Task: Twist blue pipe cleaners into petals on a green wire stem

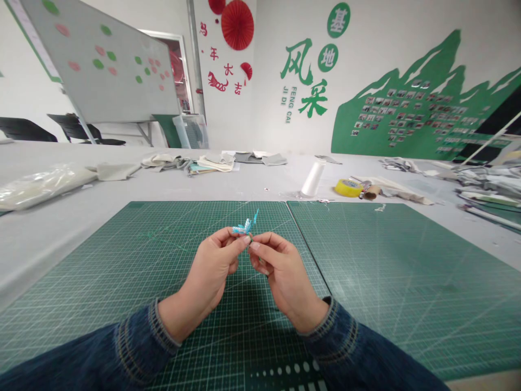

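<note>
Between my two hands, a small blue and white flower-like piece [246, 226] is held up above the green cutting mat [134, 304]. My left hand [214, 260] pinches it near its base with thumb and forefinger. From the other side, the thumb and fingers of my right hand [280, 266] close on a thin green stem-like part [249, 239] just below the petals. The fingertips of both hands almost meet there. Most of the stem is hidden behind my fingers.
A second green mat [407, 271] lies to the right. Behind the mats stand a white thread cone [313, 178], a yellow tape roll [348, 187] and a brown cardboard tube [372, 191]. Fabric scraps [215, 162] line the back; a plastic-wrapped bundle [44, 182] lies at left.
</note>
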Demonstrator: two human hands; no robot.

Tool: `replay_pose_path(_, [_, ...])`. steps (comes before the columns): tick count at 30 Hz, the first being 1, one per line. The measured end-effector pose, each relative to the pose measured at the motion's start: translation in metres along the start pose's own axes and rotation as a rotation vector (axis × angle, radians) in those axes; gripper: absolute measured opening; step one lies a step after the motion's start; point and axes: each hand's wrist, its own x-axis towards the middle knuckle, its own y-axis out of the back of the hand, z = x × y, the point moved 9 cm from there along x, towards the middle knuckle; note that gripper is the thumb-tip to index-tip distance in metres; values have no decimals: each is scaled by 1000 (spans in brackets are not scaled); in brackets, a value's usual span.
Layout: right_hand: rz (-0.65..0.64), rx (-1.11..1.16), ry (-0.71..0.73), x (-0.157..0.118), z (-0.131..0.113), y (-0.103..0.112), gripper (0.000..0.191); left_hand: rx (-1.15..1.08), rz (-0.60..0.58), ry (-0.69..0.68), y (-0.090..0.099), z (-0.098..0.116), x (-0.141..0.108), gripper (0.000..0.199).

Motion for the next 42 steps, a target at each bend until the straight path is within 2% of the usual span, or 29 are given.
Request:
replay_pose_path(13, [0, -29, -21, 1, 2, 3, 11, 4, 15, 14, 0, 0, 1, 22])
replay_pose_path(18, [53, -144, 161, -2, -10, 3, 27, -8, 25, 44, 2, -4, 1, 22])
replay_pose_path(24, [39, -588, 414, -15, -25, -4, 28, -76, 13, 89, 3, -10, 1, 23])
replay_pose_path(30, [35, -666, 446, -15, -26, -4, 28, -115, 30, 106, 4, -10, 1, 27])
replay_pose_path(38, [52, -719, 562, -20, -37, -7, 28, -104, 41, 101, 5, -13, 2, 27])
replay_pose_path(42, [91, -683, 478, -14, -36, 0, 20, -76, 16, 115, 3, -13, 1, 25])
